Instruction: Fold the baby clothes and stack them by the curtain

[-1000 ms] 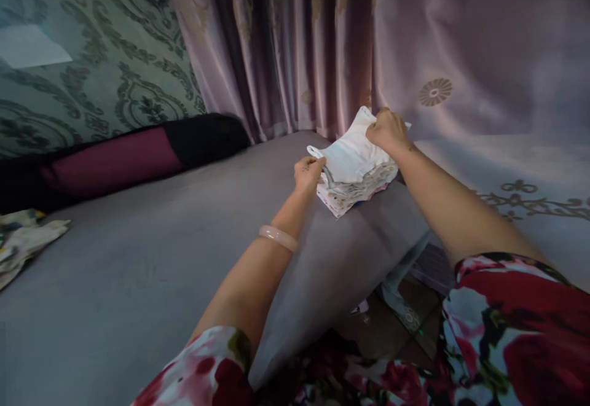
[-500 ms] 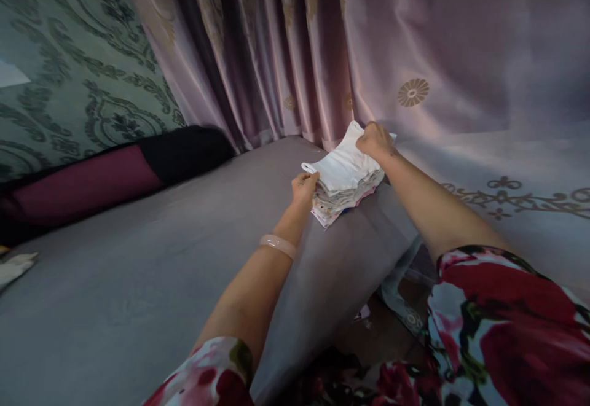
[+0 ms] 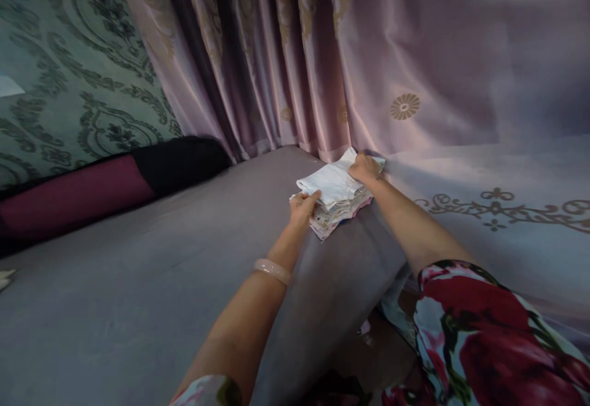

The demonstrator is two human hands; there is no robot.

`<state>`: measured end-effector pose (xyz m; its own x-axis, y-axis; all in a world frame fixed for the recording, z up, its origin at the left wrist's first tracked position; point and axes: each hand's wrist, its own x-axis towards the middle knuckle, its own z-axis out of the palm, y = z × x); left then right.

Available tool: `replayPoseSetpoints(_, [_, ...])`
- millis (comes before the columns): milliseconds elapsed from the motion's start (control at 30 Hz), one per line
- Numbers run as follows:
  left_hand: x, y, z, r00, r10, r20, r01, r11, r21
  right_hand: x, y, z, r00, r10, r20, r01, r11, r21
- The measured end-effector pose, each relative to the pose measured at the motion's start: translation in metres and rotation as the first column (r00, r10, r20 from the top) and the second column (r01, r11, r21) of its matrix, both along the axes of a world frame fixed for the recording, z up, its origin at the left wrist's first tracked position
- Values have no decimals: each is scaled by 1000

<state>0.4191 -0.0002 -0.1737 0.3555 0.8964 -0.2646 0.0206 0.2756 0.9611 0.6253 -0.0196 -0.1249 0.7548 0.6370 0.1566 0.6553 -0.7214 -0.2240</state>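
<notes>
A folded white cloth point(image 3: 329, 182), perhaps a small garment, lies on top of a stack of folded fabric pieces point(image 3: 332, 217), some patterned and pink-edged. My left hand point(image 3: 304, 204) pinches the cloth's near left corner, thumb on top and fingers partly hidden at the side of the stack. At the far right edge, my right hand point(image 3: 365, 167) is closed on the same cloth, its fingertips hidden from view. The stack sits near the corner of a grey-covered bed point(image 3: 184, 271).
A long maroon and black bolster point(image 3: 83, 194) lies along the patterned wall. Pleated mauve curtains point(image 3: 313, 74) hang just behind the stack. The bed drops off at the right toward a dark floor point(image 3: 369, 357). A pale item point(image 3: 5, 278) lies at the far left.
Both hands have come down with the white cloth, which now lies flatter on the stack. The whole view has shifted slightly.
</notes>
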Motion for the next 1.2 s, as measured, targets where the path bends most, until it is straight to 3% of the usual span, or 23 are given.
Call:
replayPoseSetpoints(200, [-2, -5, -7, 998, -58, 7, 58, 998, 0, 0, -4, -12, 993, 58, 103, -56, 998, -23])
replayPoseSetpoints(333, [-5, -8, -11, 997, -71, 30, 71, 997, 11, 3, -10, -22, 984, 30, 173, -22, 999, -46])
replayPoseSetpoints(533, [-9, -12, -12, 996, -74, 40, 75, 997, -3, 7, -17, -22, 998, -30, -57, 23, 992, -128])
replayPoseSetpoints(633, [-10, -13, -11, 996, -72, 52, 73, 997, -6, 6, -13, -13, 999, -31, -35, 25, 987, -159])
replayPoseSetpoints(733, [-11, -15, -10, 996, -70, 61, 72, 997, -24, 2, 0, -7, 999, 29, 31, -24, 991, -132])
replayPoseSetpoints(867, [-17, -16, -15, 989, -105, 103, 107, 994, -13, 3, 21, -10, 977, 209, 45, -206, 977, -57])
replayPoseSetpoints(933, [-26, -15, -20, 985, -125, 121, 128, 992, -14, 8, 27, -13, 964, 266, 19, -265, 963, -49])
replayPoseSetpoints(1033, [-55, -8, -28, 984, -141, 108, 144, 989, -28, 16, 31, -18, 969, 237, -74, -242, 968, -67])
replayPoseSetpoints(1200, [-139, 15, -38, 988, -35, -151, 48, 995, 86, 18, 19, -15, 969, 233, -83, -237, 970, -47])
